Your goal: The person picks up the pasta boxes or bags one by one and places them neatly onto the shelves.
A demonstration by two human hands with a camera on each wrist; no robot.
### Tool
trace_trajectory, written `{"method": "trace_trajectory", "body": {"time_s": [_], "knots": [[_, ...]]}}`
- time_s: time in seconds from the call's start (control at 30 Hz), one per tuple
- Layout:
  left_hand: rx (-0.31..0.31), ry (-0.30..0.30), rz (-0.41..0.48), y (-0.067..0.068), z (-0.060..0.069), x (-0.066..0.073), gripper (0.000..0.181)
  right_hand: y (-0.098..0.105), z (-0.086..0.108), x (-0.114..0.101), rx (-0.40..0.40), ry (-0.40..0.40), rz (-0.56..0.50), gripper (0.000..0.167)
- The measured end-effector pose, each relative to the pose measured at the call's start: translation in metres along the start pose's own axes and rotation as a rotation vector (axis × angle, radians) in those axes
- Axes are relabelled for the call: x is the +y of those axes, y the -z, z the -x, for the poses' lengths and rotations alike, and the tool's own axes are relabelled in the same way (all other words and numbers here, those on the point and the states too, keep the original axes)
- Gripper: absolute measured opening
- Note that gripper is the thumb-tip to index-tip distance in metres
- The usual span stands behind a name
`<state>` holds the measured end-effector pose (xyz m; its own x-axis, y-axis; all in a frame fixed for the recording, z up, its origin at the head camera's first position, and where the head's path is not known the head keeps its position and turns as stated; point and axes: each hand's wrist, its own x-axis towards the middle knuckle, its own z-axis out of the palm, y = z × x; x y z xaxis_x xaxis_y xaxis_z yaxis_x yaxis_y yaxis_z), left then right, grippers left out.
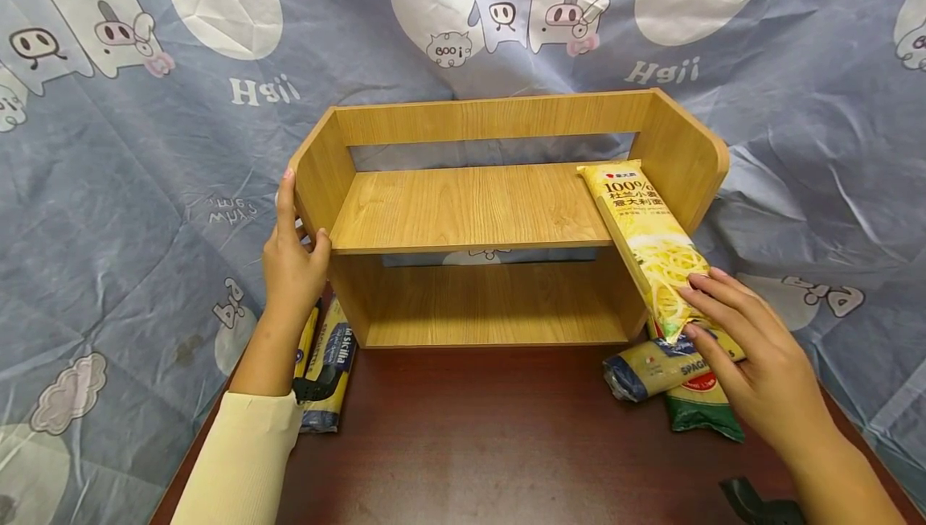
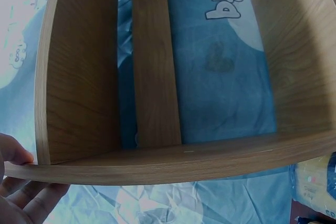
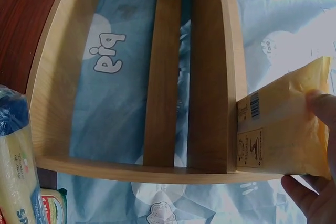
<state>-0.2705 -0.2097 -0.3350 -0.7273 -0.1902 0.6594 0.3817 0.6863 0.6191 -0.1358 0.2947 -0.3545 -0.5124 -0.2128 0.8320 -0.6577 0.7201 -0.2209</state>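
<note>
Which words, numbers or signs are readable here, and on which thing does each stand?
"100%", "杜兰小麦", "意大利面": yellow, flat plastic packet.
"sicilia": left yellow-and-blue plastic packet.
"SPAG", rest unclear: right beige-and-blue plastic packet.
"Haii", "BOO", "Pig": blue-grey printed cloth.
Too small or blurred: red-and-green plastic packet, other printing.

the left hand (image 1: 292,266) grips a wooden shelf (image 1: 463,205), the right hand (image 1: 761,356) a pasta packet (image 1: 645,229).

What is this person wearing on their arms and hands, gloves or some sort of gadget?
No gloves: both the left hand and the right hand are bare. The left arm has a cream, ribbed-looking sleeve, with a small black attachment at the wrist. A similar black piece shows by the right forearm; no sleeve is visible there.
</note>
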Motion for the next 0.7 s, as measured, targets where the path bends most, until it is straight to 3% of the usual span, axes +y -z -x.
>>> {"method": "trace_trajectory", "body": {"time_s": [0.4,0.7], "knots": [[0.007,0.001,-0.01,0.0,0.0,-0.001,0.09,-0.011,-0.01,0.008,-0.026,-0.041,0.07,0.06],[0.005,-0.005,-0.01,0.0,0.0,0.0,0.089,-0.018,-0.018,0.023,-0.029,-0.038,0.074,0.053]]}}
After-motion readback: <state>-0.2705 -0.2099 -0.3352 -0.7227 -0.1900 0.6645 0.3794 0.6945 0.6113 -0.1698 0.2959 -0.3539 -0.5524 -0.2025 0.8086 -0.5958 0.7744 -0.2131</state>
